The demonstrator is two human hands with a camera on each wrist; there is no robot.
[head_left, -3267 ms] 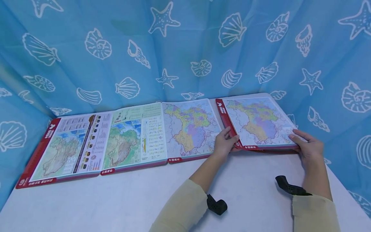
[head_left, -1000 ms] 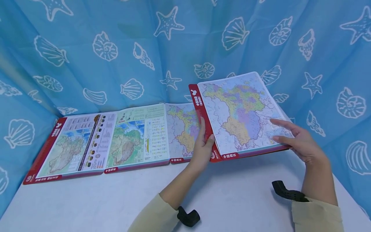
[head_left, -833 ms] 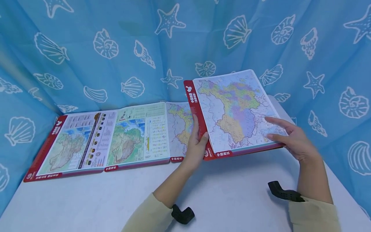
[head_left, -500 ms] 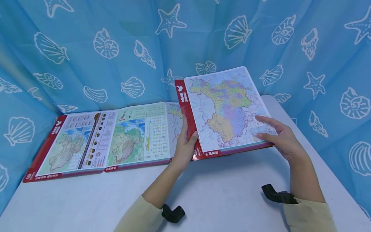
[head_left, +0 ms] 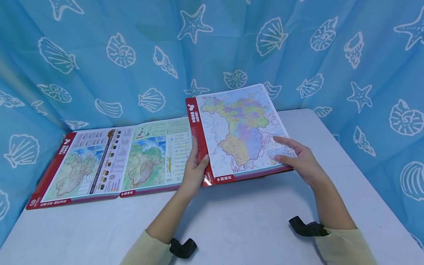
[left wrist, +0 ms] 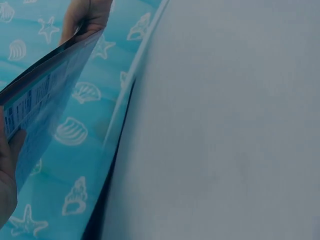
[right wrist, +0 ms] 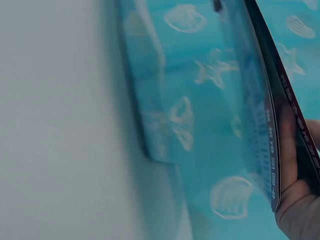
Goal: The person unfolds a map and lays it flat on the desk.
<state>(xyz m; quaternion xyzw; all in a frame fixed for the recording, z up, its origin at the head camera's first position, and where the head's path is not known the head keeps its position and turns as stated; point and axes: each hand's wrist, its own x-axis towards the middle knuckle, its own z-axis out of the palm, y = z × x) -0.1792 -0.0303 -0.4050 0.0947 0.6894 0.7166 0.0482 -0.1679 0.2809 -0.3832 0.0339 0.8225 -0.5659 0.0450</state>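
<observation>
A red-bordered laminated map with a coloured map of China is held above the table, its far edge tilted up. My left hand grips its red left border, thumb on top. At the lower right corner my right hand holds it, thumb and forefinger over the face; the right wrist view shows fingers of this hand between two layers of the map. Beneath and left, a green relief map and a similar map with a red left border lie flat side by side. The third, coloured map is hidden.
The white tablecloth covers the table, whose right edge slopes down toward me. A blue curtain with shell and starfish prints hangs just behind. A black wrist mount sits at each cuff.
Both hands have lifted the red-bordered map from the table's right side and carried it left. It now covers the coloured map and part of the green one. The other maps have not moved.
</observation>
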